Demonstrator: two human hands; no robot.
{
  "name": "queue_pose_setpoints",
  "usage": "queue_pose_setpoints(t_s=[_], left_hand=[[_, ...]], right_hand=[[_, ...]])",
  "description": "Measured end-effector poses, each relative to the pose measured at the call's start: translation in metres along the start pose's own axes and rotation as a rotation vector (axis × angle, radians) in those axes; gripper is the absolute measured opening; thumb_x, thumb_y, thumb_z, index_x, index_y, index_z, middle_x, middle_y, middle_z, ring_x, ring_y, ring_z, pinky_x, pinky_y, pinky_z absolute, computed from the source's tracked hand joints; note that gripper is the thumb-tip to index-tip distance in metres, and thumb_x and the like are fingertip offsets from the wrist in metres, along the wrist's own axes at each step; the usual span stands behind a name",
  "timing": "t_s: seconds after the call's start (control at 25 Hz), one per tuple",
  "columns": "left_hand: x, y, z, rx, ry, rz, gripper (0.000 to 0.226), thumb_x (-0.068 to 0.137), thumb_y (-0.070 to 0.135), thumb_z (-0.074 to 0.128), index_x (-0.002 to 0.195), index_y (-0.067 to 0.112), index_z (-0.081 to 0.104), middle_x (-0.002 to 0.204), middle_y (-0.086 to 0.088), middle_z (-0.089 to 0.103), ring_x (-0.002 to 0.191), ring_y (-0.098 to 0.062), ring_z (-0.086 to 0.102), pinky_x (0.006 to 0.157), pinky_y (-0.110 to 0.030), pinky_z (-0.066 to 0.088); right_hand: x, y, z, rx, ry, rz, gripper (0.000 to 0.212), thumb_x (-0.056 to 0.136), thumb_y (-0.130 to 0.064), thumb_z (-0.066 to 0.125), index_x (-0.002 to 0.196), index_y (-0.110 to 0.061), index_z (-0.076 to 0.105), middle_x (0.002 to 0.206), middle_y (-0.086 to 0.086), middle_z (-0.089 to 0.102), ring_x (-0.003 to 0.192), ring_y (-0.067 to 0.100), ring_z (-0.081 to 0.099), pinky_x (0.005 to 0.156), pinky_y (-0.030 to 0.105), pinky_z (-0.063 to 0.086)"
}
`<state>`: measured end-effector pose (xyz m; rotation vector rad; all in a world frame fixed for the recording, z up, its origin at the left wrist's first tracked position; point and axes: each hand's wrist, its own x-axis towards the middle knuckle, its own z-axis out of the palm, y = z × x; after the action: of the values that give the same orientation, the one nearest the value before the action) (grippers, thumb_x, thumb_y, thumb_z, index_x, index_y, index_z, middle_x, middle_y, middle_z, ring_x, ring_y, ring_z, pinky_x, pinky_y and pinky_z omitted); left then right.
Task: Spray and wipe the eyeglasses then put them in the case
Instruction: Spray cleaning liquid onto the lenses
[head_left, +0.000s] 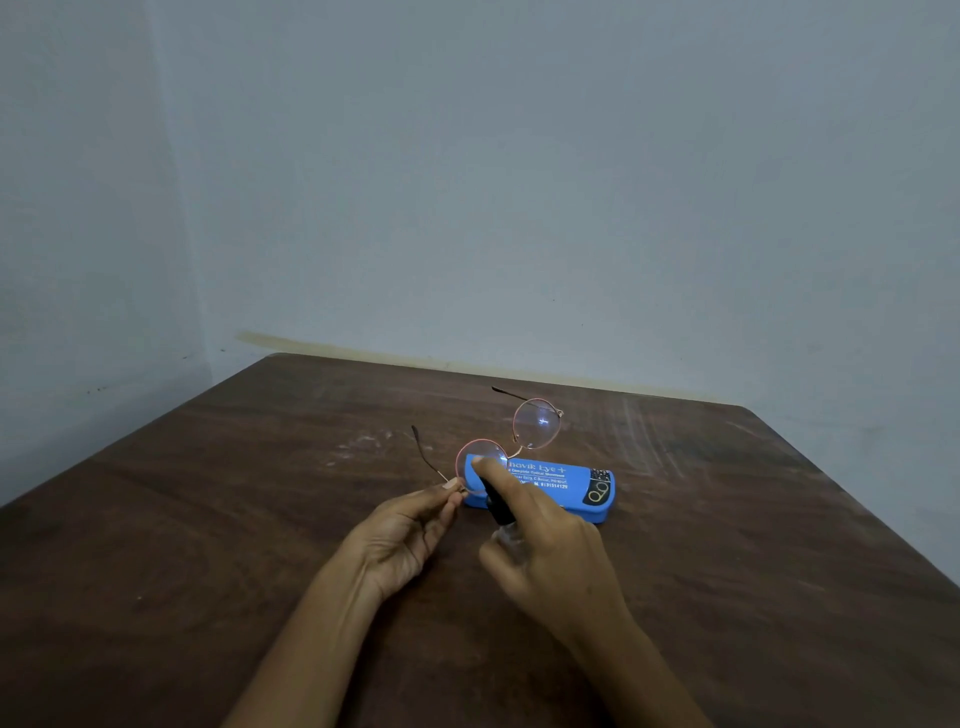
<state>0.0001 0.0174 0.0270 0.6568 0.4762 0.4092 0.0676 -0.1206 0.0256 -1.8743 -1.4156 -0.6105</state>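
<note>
Plainly, the risk sits in the two hands nearest the camera. The left hand (410, 525) pinches the glasses (536, 423) between thumb and forefinger at the outer edge of the near lens, where the temple joins. The whole frame therefore hangs out from one small point. A slip in that pinch, or a knock from the other hand, could twist the thin wire or drop it on the table (208, 519). The right hand (550, 551) is wrapped round the bottle (498, 506), forefinger on its black top, with the nozzle close to the near lens. From there the mist may miss the far lens, and stray spray may wet the case (571, 488). No cloth is in view, so the wiping step may stall.

The glasses reach from the left fingertips toward 1 o'clock, held above the table, with both temples open and pointing to about 10 o'clock. The near lens is at 11 o'clock from the right hand, just past the bottle top. The far lens is well apart from both hands. The case lies shut and flat on the table at 12 o'clock from the right hand, just beyond the knuckles.
</note>
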Motion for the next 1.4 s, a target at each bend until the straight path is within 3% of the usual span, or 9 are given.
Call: queue_pose_setpoints(t_s=[0.28, 0.44, 0.6, 0.68, 0.8, 0.96, 1.08, 1.24, 1.4], left_hand=[[-0.004, 0.000, 0.002, 0.035, -0.017, 0.024, 0.043, 0.087, -0.007, 0.044, 0.051, -0.004, 0.068, 0.050, -0.010, 0.067, 0.043, -0.009, 0.064, 0.042, -0.012, 0.051], [-0.003, 0.001, 0.001, 0.029, -0.012, 0.015, 0.041, 0.087, -0.006, 0.045, 0.054, -0.004, 0.069, 0.051, -0.010, 0.067, 0.042, -0.009, 0.064, 0.040, -0.012, 0.050], [-0.004, 0.001, 0.002, 0.033, -0.003, 0.010, 0.041, 0.087, -0.006, 0.045, 0.054, -0.004, 0.069, 0.049, -0.010, 0.066, 0.041, -0.010, 0.063, 0.040, -0.013, 0.050], [-0.006, 0.001, 0.002, 0.039, 0.005, -0.006, 0.037, 0.086, -0.006, 0.046, 0.057, -0.005, 0.069, 0.051, -0.011, 0.066, 0.042, -0.010, 0.063, 0.041, -0.014, 0.051], [-0.008, 0.002, 0.002, 0.042, 0.007, -0.024, 0.030, 0.086, -0.006, 0.047, 0.065, -0.005, 0.068, 0.053, -0.011, 0.067, 0.043, -0.010, 0.063, 0.041, -0.014, 0.051], [-0.010, 0.002, 0.004, 0.048, 0.014, -0.040, 0.016, 0.086, -0.005, 0.047, 0.079, -0.006, 0.061, 0.052, -0.011, 0.067, 0.042, -0.010, 0.063, 0.041, -0.014, 0.051], [-0.010, 0.003, 0.003, 0.049, 0.005, -0.053, 0.015, 0.085, -0.005, 0.048, 0.080, -0.005, 0.062, 0.053, -0.011, 0.067, 0.043, -0.010, 0.064, 0.040, -0.014, 0.051], [-0.010, 0.003, 0.003, 0.052, 0.008, -0.051, 0.015, 0.085, -0.005, 0.048, 0.080, -0.005, 0.062, 0.053, -0.012, 0.067, 0.043, -0.010, 0.064, 0.040, -0.014, 0.051], [-0.010, 0.003, 0.004, 0.050, 0.002, -0.050, 0.018, 0.085, -0.005, 0.047, 0.077, -0.006, 0.063, 0.054, -0.012, 0.067, 0.043, -0.010, 0.064, 0.040, -0.015, 0.051]], right_hand=[[0.001, -0.001, 0.001, -0.119, -0.077, -0.040, 0.066, 0.065, -0.032, 0.045, 0.129, -0.040, 0.031, 0.070, -0.008, 0.057, 0.053, 0.014, 0.058, 0.041, 0.024, 0.045], [0.003, 0.002, -0.004, -0.030, 0.041, 0.045, 0.064, 0.067, -0.029, 0.042, 0.128, -0.043, 0.029, 0.070, -0.007, 0.058, 0.052, 0.011, 0.055, 0.043, 0.030, 0.049], [0.005, 0.013, -0.012, 0.138, 0.197, 0.185, 0.065, 0.066, -0.019, 0.052, 0.121, -0.048, 0.033, 0.070, -0.017, 0.053, 0.060, 0.004, 0.051, 0.056, 0.013, 0.040], [0.006, 0.021, -0.013, 0.163, 0.261, 0.251, 0.066, 0.063, -0.014, 0.056, 0.117, -0.047, 0.035, 0.070, -0.008, 0.059, 0.066, 0.011, 0.053, 0.055, 0.010, 0.039], [0.007, 0.027, -0.015, 0.175, 0.278, 0.314, 0.061, 0.062, -0.016, 0.055, 0.113, -0.044, 0.039, 0.066, -0.013, 0.057, 0.066, 0.009, 0.054, 0.051, 0.006, 0.037], [0.006, 0.027, -0.016, 0.169, 0.230, 0.298, 0.056, 0.062, -0.017, 0.056, 0.110, -0.042, 0.040, 0.064, -0.008, 0.059, 0.064, 0.013, 0.055, 0.049, 0.008, 0.036], [0.006, 0.026, -0.014, 0.143, 0.220, 0.272, 0.057, 0.063, -0.017, 0.056, 0.112, -0.042, 0.039, 0.071, -0.004, 0.061, 0.069, 0.014, 0.054, 0.052, 0.006, 0.036], [0.007, 0.027, -0.013, 0.121, 0.247, 0.255, 0.068, 0.063, -0.014, 0.056, 0.121, -0.043, 0.035, 0.073, -0.002, 0.062, 0.057, 0.015, 0.051, 0.056, 0.007, 0.037], [0.006, 0.027, -0.014, 0.167, 0.248, 0.238, 0.067, 0.064, -0.010, 0.057, 0.120, -0.043, 0.037, 0.071, 0.003, 0.063, 0.067, 0.017, 0.053, 0.054, 0.011, 0.039]])
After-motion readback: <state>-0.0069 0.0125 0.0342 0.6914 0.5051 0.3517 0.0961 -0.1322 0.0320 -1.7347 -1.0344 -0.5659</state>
